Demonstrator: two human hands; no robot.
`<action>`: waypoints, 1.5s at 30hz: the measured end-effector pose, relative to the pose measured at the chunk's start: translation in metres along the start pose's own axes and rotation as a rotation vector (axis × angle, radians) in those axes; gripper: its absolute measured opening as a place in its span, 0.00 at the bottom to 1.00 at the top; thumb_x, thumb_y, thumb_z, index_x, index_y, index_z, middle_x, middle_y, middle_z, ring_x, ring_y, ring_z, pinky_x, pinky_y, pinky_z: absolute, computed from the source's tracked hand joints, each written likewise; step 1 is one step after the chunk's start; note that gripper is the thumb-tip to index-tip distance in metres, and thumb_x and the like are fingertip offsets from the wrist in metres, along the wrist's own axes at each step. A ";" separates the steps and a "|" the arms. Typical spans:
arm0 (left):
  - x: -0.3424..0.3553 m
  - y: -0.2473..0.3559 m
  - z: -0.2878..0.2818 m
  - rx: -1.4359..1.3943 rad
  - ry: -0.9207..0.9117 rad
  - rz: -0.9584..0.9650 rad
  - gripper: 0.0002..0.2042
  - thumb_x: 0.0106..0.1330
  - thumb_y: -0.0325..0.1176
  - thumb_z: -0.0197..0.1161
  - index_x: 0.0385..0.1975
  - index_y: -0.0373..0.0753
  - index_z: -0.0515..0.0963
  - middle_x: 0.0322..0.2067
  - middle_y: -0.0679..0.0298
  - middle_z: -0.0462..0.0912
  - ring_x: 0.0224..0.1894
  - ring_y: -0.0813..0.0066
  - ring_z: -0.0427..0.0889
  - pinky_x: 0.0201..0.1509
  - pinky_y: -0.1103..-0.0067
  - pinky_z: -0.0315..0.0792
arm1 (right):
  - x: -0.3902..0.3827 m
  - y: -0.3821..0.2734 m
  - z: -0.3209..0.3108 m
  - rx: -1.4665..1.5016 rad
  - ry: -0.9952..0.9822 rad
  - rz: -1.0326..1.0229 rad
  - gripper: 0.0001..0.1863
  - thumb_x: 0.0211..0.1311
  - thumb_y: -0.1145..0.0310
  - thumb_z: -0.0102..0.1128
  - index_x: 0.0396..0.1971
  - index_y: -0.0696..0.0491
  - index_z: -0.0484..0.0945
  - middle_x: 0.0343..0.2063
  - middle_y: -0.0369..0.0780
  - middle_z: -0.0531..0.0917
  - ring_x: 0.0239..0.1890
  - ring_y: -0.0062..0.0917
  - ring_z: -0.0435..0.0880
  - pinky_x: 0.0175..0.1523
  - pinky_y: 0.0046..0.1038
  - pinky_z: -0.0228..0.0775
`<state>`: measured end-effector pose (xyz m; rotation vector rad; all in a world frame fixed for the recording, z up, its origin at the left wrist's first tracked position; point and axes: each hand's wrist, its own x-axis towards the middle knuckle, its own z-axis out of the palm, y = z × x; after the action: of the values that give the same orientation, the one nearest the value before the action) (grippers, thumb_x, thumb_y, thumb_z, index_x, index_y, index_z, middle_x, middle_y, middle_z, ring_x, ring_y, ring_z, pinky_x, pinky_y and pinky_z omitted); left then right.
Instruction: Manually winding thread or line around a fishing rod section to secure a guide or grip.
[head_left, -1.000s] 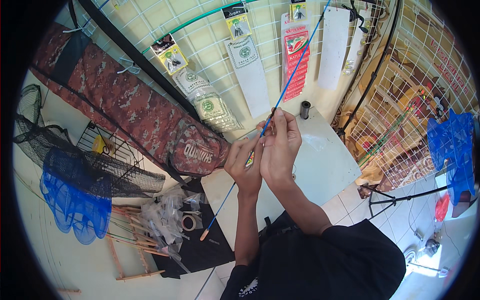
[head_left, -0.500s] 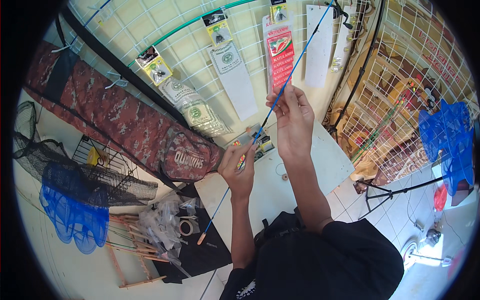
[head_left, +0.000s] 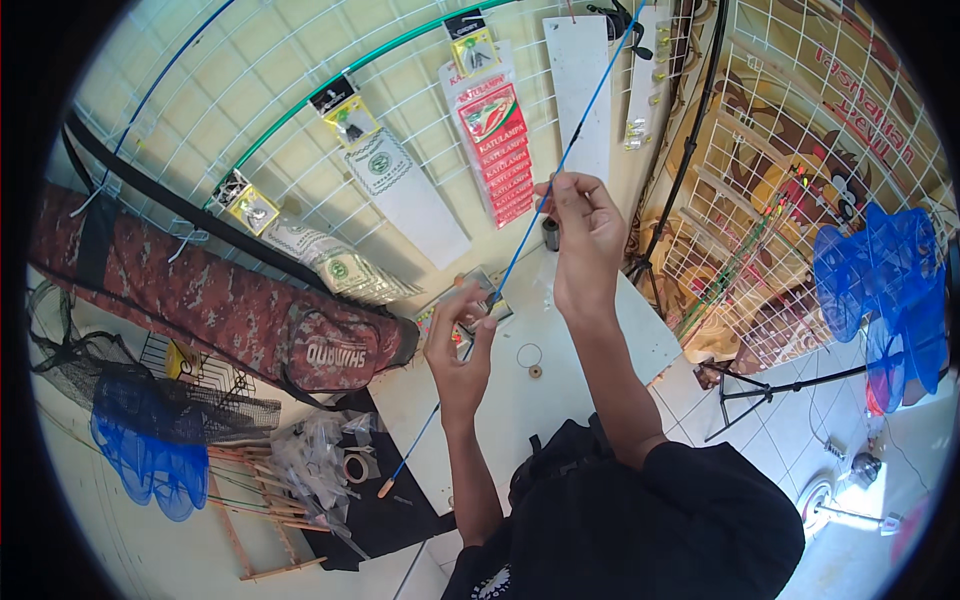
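Observation:
A thin blue rod (head_left: 518, 255) with a pale tip at its lower end (head_left: 385, 488) crosses the view diagonally. My right hand (head_left: 585, 240) is closed, pinching the rod high up. Lower down, my left hand (head_left: 458, 370) has thumb and fingers apart, loosely arched around the rod; whether a fingertip touches it is unclear. A small multicoloured piece (head_left: 440, 322) shows partly behind my left fingers, beside a small case (head_left: 485, 310) on the white table (head_left: 620, 340). A small round brown item (head_left: 536, 372) with a thin loop lies between my forearms.
A wire grid (head_left: 530, 30) holds hanging packets (head_left: 495, 160). A camouflage bag (head_left: 200, 280) and dark netting (head_left: 170, 405) are at left. Plastic bags (head_left: 310, 460) lie on black cloth (head_left: 400, 520). A second grid, blue nets (head_left: 880, 280) and a tripod stand (head_left: 740, 400) are at right.
Since a second ago my hands have separated along the rod, my right hand rising. My left hand has moved left and down and loosened its fingers. The view has shifted slightly.

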<state>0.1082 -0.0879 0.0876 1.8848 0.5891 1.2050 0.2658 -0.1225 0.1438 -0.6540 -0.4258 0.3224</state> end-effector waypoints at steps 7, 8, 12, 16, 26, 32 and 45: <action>0.057 0.045 0.070 -0.044 0.065 0.085 0.08 0.60 0.24 0.66 0.38 0.34 0.83 0.32 0.64 0.81 0.33 0.80 0.74 0.37 0.82 0.67 | 0.009 -0.018 -0.024 -0.060 -0.173 0.139 0.09 0.67 0.67 0.59 0.37 0.58 0.75 0.33 0.40 0.83 0.41 0.19 0.81 0.49 0.22 0.69; 0.059 0.045 0.075 -0.049 0.099 0.085 0.07 0.60 0.23 0.66 0.37 0.33 0.83 0.30 0.64 0.80 0.32 0.81 0.74 0.37 0.82 0.66 | 0.012 -0.018 -0.026 -0.036 -0.173 0.149 0.09 0.67 0.67 0.59 0.37 0.58 0.75 0.34 0.40 0.82 0.41 0.19 0.81 0.49 0.22 0.69; 0.059 0.045 0.089 0.016 0.103 0.051 0.04 0.62 0.22 0.65 0.35 0.30 0.81 0.30 0.66 0.80 0.32 0.84 0.72 0.39 0.86 0.66 | 0.024 -0.021 -0.041 0.102 -0.151 0.222 0.09 0.68 0.68 0.57 0.39 0.58 0.77 0.35 0.38 0.82 0.41 0.18 0.79 0.50 0.23 0.68; 0.057 0.046 0.102 0.093 0.141 0.059 0.03 0.61 0.21 0.65 0.34 0.30 0.81 0.29 0.66 0.80 0.31 0.83 0.71 0.39 0.86 0.66 | 0.033 -0.021 -0.050 0.254 -0.110 0.315 0.08 0.68 0.68 0.56 0.40 0.56 0.78 0.36 0.38 0.82 0.41 0.17 0.78 0.50 0.23 0.68; 0.061 0.036 0.119 0.161 0.280 0.127 0.04 0.58 0.22 0.67 0.33 0.35 0.84 0.23 0.68 0.77 0.26 0.84 0.70 0.28 0.85 0.60 | 0.043 -0.021 -0.053 0.274 -0.099 0.359 0.09 0.68 0.67 0.56 0.40 0.57 0.78 0.36 0.40 0.82 0.39 0.16 0.78 0.50 0.23 0.69; 0.063 0.032 0.124 0.225 0.309 0.110 0.04 0.58 0.24 0.68 0.32 0.37 0.85 0.23 0.69 0.77 0.26 0.85 0.69 0.24 0.85 0.56 | 0.050 -0.014 -0.057 0.252 -0.075 0.274 0.09 0.66 0.68 0.60 0.38 0.57 0.77 0.34 0.38 0.82 0.38 0.16 0.76 0.48 0.20 0.68; 0.065 0.028 0.127 0.285 0.277 0.131 0.04 0.58 0.23 0.68 0.32 0.36 0.84 0.22 0.67 0.78 0.26 0.82 0.70 0.29 0.83 0.62 | 0.059 -0.005 -0.056 0.157 0.036 0.186 0.13 0.60 0.70 0.67 0.41 0.62 0.78 0.36 0.39 0.82 0.40 0.16 0.79 0.48 0.19 0.71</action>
<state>0.2493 -0.1043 0.1167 2.0304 0.8332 1.5508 0.3439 -0.1307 0.1240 -0.5456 -0.3018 0.5142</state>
